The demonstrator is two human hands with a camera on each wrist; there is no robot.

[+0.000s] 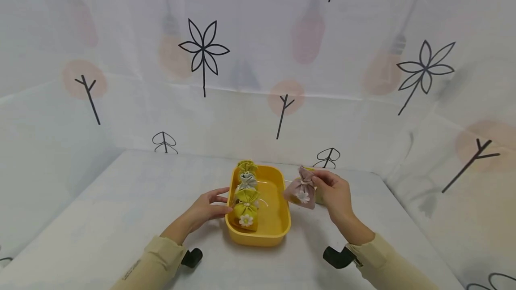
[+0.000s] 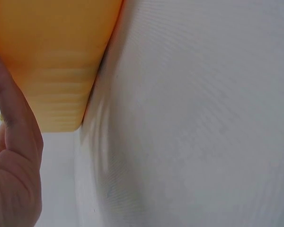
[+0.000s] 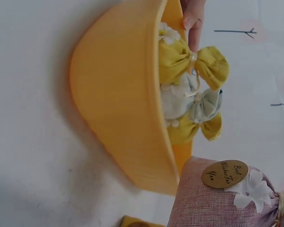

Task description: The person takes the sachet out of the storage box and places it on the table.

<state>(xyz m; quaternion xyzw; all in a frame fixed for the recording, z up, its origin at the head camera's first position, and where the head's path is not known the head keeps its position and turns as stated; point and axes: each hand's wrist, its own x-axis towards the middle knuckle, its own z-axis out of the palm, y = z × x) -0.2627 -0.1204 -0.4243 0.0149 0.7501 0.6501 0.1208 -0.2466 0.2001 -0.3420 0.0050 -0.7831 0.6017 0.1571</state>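
A yellow plastic basin (image 1: 258,240) stands on the white table. Along its left side sit a yellow-green drawstring pouch (image 1: 246,209) with a white flower, a pale grey pouch (image 1: 247,181) and another yellow-green pouch (image 1: 246,166). My left hand (image 1: 204,212) rests against the basin's left wall, fingers extended. With thumb and fingers, my right hand (image 1: 337,197) pinches the gathered neck of a mauve pouch (image 1: 296,190), raised beside the basin's right rim. That pouch carries a white flower and a round brown tag (image 3: 225,174) in the right wrist view.
Partly hidden behind my right hand is a pale greenish item (image 1: 320,196). A yellow piece (image 3: 138,222) shows at the right wrist view's lower edge. Behind the table (image 1: 133,209) hangs a white cloth (image 1: 242,120) printed with plants.
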